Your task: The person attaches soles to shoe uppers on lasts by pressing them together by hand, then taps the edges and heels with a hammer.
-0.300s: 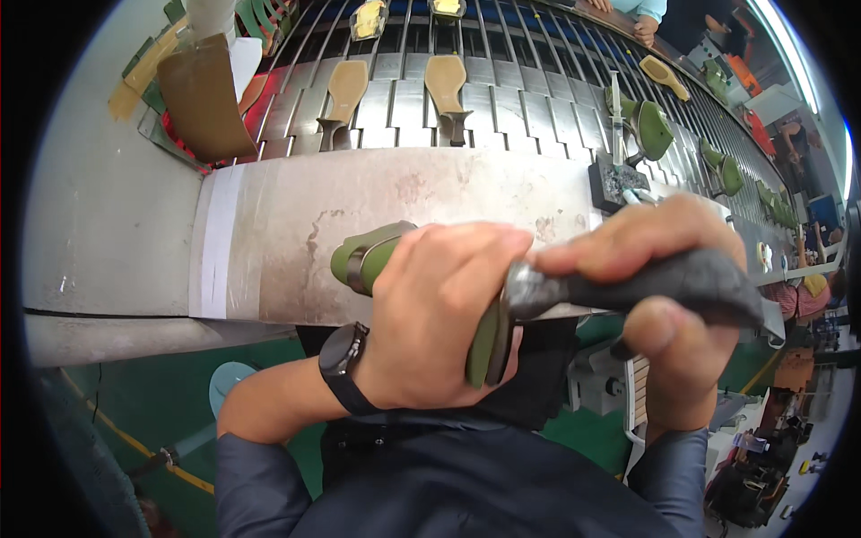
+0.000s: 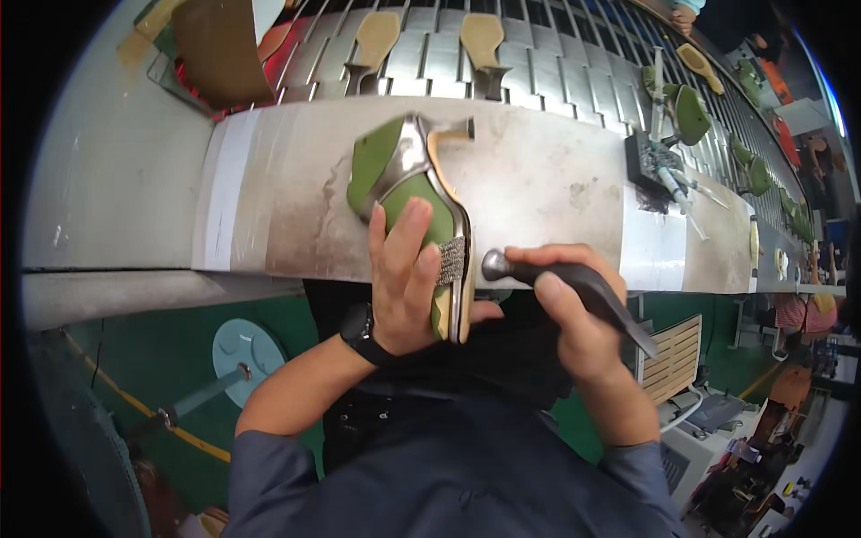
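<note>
Green and silver, the shoe slants over the bench's stained pale top, toe end past the near edge, grasped in your left hand. Your right hand grips a dark tool, its round metal end near the shoe. Beyond, tan soles sit on metal slats; a pale blue disc shows against green floor.

Lit brightly from above across the pale workbench, glaring white off the steel conveyor slats and glinting off the metal-tipped hammer. Mostly crisp on the green slingback pump. Tinted red at upper left (beside the brown panel), sunk in shade below the bench. Curved by fisheye distortion, softened at far right, blackened at the corners.
</note>
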### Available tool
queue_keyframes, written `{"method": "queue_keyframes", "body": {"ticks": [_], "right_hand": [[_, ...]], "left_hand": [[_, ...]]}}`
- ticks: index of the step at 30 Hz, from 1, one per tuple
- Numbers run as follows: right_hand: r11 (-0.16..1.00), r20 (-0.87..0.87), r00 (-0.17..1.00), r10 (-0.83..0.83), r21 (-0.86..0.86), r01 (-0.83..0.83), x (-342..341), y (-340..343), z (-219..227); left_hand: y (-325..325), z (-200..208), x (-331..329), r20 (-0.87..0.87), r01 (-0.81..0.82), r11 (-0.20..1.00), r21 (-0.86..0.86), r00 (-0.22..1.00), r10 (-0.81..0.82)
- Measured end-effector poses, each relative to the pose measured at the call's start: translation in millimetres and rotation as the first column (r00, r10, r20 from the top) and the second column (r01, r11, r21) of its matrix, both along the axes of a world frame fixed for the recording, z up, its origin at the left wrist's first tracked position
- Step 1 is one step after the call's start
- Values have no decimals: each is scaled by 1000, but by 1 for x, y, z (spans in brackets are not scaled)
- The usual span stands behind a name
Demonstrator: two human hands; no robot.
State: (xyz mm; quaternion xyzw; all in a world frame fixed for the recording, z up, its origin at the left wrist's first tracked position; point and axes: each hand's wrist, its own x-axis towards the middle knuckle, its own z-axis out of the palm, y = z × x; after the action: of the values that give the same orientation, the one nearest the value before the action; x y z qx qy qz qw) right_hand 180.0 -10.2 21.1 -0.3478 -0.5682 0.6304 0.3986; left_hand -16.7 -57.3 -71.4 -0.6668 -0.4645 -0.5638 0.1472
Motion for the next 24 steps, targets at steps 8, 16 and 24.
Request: {"method": "queue_keyframes", "body": {"ticks": [8,16,24], "right_hand": [[961,-16,989,-148,-240,140,-3,-28,-57],[989,-260,966,-7,-143,-31,-3,-8,-64],[942,-14,965,262,219,-253,0,24,-30]], "left_hand": [[-15,-28,-18,-211,-62,978,-201,977,19],[-13,-29,-12,-214,-77,977,-199,976,33],[-11,-26,-3,-52,-75,976,-203,997,65]]}}
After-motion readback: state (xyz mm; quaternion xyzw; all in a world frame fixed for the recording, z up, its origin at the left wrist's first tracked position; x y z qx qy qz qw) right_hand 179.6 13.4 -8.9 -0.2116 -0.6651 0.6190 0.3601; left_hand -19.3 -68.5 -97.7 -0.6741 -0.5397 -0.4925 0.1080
